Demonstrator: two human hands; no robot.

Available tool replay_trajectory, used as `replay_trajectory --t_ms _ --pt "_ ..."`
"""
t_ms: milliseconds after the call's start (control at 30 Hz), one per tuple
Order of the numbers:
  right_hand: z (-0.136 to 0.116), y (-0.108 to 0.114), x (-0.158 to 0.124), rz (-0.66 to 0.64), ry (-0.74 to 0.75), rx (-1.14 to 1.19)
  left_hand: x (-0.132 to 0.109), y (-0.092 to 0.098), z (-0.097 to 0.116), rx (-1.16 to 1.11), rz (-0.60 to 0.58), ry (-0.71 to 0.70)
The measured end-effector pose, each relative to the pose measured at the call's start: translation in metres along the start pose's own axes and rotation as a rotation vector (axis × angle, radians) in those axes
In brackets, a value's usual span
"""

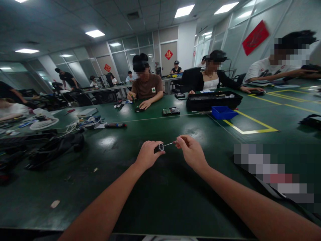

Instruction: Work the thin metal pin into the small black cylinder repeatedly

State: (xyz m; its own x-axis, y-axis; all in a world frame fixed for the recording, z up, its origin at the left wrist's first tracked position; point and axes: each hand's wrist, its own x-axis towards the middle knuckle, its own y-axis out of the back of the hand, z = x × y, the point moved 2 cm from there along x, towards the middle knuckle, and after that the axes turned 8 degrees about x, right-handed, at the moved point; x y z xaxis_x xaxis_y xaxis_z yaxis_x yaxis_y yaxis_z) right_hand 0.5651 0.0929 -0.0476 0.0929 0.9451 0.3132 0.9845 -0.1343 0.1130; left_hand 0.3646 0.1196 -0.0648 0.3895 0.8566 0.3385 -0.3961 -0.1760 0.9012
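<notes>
Over the middle of the green table, my left hand [147,152] is closed around a short black cylinder [158,148] with a bright, ringed round end, like a small flashlight. That end faces right and towards me. Just to its right, my right hand [192,150] pinches a thin metal rod [169,144] by a reddish end, most of which the fingers cover. The rod points left, and its far tip meets the rim of the cylinder or passes close by it; I cannot tell which. Both hands are raised a little off the tabletop.
Beyond my hands lie a pen-like tool [115,125], a circuit-board device [171,111], a blue tray [224,112] and a long black bin [214,100]. Black bags [57,149] and cables are at left. A co-worker [147,85] works opposite. Paper scraps [55,203] lie near left.
</notes>
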Motion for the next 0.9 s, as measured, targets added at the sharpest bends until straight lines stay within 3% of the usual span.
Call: replay_trajectory --t_ms 333,433,567,700,800,900 --pt "-0.007 -0.002 -0.006 -0.059 0.089 -0.135 -0.002 0.000 0.002 -0.014 0.011 -0.029" --pt "-0.004 -0.003 -0.005 -0.014 0.095 -0.136 -0.001 0.000 0.003 -0.010 -0.008 -0.044" --pt "0.011 -0.003 0.006 0.059 -0.022 0.178 0.000 0.005 0.006 -0.031 0.039 -0.006" --pt "0.030 0.001 0.019 0.030 -0.317 0.589 0.000 0.009 0.005 -0.012 0.053 -0.033" --pt "0.036 0.006 0.023 0.114 -0.322 0.496 -0.001 0.005 -0.002 0.020 -0.024 0.012" --pt "0.035 0.006 0.020 0.102 -0.229 0.348 -0.001 0.001 -0.007 0.019 -0.041 0.027"
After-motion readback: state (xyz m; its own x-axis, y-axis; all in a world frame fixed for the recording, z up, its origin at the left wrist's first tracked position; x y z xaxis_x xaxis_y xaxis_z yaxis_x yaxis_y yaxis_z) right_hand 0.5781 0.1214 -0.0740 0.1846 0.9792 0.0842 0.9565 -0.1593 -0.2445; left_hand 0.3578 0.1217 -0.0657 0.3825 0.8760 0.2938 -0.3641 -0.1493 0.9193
